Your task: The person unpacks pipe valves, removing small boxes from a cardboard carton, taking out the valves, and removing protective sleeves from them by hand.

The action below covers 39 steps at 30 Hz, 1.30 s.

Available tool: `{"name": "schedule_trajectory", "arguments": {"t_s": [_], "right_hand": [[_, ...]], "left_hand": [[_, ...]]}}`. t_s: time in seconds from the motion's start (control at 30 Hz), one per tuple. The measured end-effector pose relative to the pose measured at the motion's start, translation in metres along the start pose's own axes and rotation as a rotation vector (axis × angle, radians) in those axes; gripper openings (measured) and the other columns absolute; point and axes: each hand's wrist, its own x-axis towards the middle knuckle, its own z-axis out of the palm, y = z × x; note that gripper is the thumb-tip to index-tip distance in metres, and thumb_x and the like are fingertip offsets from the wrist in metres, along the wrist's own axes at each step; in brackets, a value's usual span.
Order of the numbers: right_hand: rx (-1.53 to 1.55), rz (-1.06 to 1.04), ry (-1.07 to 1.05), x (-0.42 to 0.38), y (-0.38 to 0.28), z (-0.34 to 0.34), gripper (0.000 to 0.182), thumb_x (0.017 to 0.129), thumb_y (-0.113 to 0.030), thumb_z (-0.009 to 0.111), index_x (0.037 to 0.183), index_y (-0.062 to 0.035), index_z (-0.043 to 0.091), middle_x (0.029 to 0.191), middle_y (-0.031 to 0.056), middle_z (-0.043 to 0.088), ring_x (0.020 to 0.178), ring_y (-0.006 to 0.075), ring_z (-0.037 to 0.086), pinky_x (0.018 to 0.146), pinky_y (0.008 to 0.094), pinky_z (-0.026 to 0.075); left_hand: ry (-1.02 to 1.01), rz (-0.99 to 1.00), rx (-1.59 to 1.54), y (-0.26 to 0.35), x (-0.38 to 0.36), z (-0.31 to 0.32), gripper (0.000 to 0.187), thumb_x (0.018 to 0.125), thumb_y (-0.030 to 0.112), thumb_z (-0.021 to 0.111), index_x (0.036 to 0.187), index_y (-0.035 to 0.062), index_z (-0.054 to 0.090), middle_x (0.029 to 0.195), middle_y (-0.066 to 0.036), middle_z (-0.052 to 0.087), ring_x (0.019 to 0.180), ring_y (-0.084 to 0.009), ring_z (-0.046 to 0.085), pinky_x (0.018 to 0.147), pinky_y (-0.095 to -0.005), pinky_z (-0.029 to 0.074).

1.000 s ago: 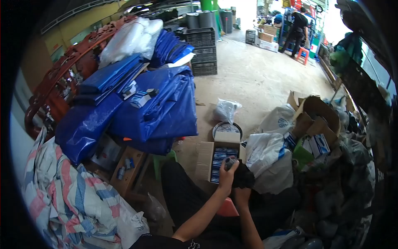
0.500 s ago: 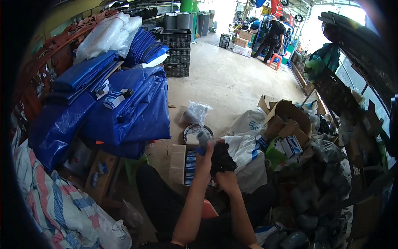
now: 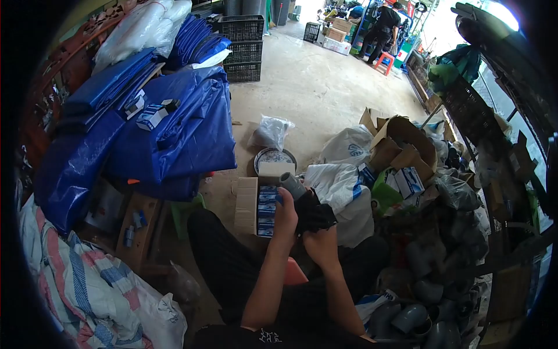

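A grey plastic pipe fitting (image 3: 293, 185) points up and away from me, its open round end showing. My left hand (image 3: 285, 221) is closed around its near side, thumb up, with a small blue patch (image 3: 279, 199) by the thumb that I cannot make out. Against the fitting, my right hand (image 3: 321, 239) is closed on a bunched black cloth (image 3: 315, 212), which hides most of its fingers. Just beyond my left hand stands an open carton (image 3: 247, 206) holding several small blue-and-white boxes (image 3: 267, 205).
Folded blue tarpaulins (image 3: 174, 125) are piled on the left. Grey pipe fittings (image 3: 410, 317) lie heaped at the lower right, below white sacks (image 3: 337, 189) and torn cardboard (image 3: 401, 142). Ahead lies a clear plastic bag (image 3: 272, 131). A person (image 3: 383, 32) stands far off by a red stool (image 3: 384, 61).
The fitting and both hands have turned slightly, so the fitting shows more plainly beside the black cloth. My view has tipped downward a little.
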Motion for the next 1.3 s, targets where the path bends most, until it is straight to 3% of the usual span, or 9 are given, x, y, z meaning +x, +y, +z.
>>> {"name": "schedule_trajectory", "arguments": {"t_s": [0.17, 0.33, 0.47, 0.57, 0.7, 0.87, 0.97, 1.17, 1.3], "right_hand": [[-0.090, 0.189, 0.028, -0.008, -0.014, -0.010, 0.025, 0.069, 0.005, 0.056, 0.091, 0.0000, 0.068, 0.092, 0.0173, 0.068, 0.088, 0.0362, 0.065, 0.079, 0.0389, 0.051], [0.010, 0.078, 0.196, -0.027, -0.003, -0.043, 0.030, 0.068, 0.000, 0.063, 0.096, -0.0050, 0.073, 0.102, 0.0189, 0.070, 0.101, 0.0385, 0.065, 0.087, 0.0418, 0.050], [-0.138, -0.128, -0.089, -0.013, -0.032, -0.067, 0.035, 0.064, 0.000, 0.064, 0.098, -0.0017, 0.071, 0.095, 0.0161, 0.068, 0.092, 0.0368, 0.064, 0.084, 0.0421, 0.051], [-0.156, -0.158, -0.014, 0.008, -0.047, -0.054, 0.032, 0.070, -0.004, 0.071, 0.102, -0.0019, 0.070, 0.098, 0.0148, 0.065, 0.091, 0.0368, 0.064, 0.081, 0.0416, 0.052], [-0.018, -0.011, 0.081, 0.034, -0.067, -0.046, 0.030, 0.080, -0.015, 0.080, 0.104, -0.0016, 0.070, 0.107, 0.0133, 0.062, 0.094, 0.0307, 0.063, 0.078, 0.0389, 0.051], [0.329, -0.031, -0.095, 0.037, -0.050, -0.045, 0.030, 0.081, -0.013, 0.079, 0.107, -0.0011, 0.069, 0.105, 0.0113, 0.061, 0.090, 0.0254, 0.063, 0.071, 0.0358, 0.050], [0.262, 0.042, -0.226, 0.035, -0.050, -0.043, 0.031, 0.081, -0.016, 0.080, 0.104, 0.0002, 0.067, 0.101, 0.0126, 0.061, 0.082, 0.0279, 0.064, 0.068, 0.0363, 0.050], [-0.065, -0.109, -0.303, 0.031, -0.040, -0.053, 0.041, 0.081, -0.022, 0.080, 0.095, 0.0027, 0.051, 0.076, 0.0208, 0.055, 0.070, 0.0361, 0.059, 0.063, 0.0421, 0.046], [0.397, 0.160, -0.210, 0.024, -0.031, -0.037, 0.034, 0.090, -0.021, 0.074, 0.111, 0.0004, 0.058, 0.086, 0.0066, 0.063, 0.069, 0.0127, 0.054, 0.062, 0.0310, 0.046]], "left_hand": [[-0.207, 0.020, -0.198, -0.004, 0.001, -0.004, 0.077, 0.101, 0.065, 0.014, 0.122, 0.0039, 0.055, 0.108, -0.009, 0.066, 0.104, -0.0193, 0.064, 0.095, -0.0329, 0.049], [0.054, 0.024, -0.474, 0.045, 0.011, -0.004, 0.092, 0.087, 0.084, 0.021, 0.120, 0.0058, 0.057, 0.115, -0.019, 0.064, 0.107, -0.0315, 0.063, 0.100, -0.0572, 0.042], [-0.360, 0.012, -0.473, 0.048, 0.001, -0.025, 0.076, 0.098, 0.070, 0.023, 0.116, 0.0052, 0.058, 0.109, -0.018, 0.065, 0.102, -0.0284, 0.064, 0.094, -0.0492, 0.049], [-0.200, -0.079, -0.172, 0.027, -0.003, -0.008, 0.055, 0.105, 0.052, 0.028, 0.120, 0.0040, 0.052, 0.110, -0.013, 0.062, 0.097, -0.0216, 0.063, 0.088, -0.0360, 0.049], [-0.148, 0.238, 0.330, 0.042, -0.029, 0.025, 0.035, 0.105, 0.028, 0.043, 0.130, 0.0037, 0.048, 0.119, -0.008, 0.058, 0.107, -0.0145, 0.058, 0.092, -0.0284, 0.046], [-0.116, 0.357, 0.455, 0.060, -0.033, 0.022, 0.062, 0.099, 0.060, 0.045, 0.115, 0.0017, 0.061, 0.102, -0.008, 0.065, 0.099, -0.0166, 0.062, 0.090, -0.0303, 0.048], [-0.150, 0.365, 0.411, 0.052, -0.023, 0.006, 0.064, 0.097, 0.062, 0.049, 0.113, 0.0007, 0.061, 0.099, -0.008, 0.066, 0.094, -0.0166, 0.062, 0.084, -0.0307, 0.049], [-0.213, 0.189, 0.929, 0.089, -0.030, 0.006, 0.049, 0.105, 0.046, 0.045, 0.106, 0.0007, 0.062, 0.089, -0.007, 0.066, 0.086, -0.0125, 0.058, 0.078, -0.0296, 0.046], [-0.279, 0.151, 0.683, 0.059, -0.014, -0.014, 0.042, 0.107, 0.041, 0.043, 0.100, 0.0030, 0.060, 0.085, -0.002, 0.059, 0.082, -0.0093, 0.052, 0.075, -0.0273, 0.043]]}}
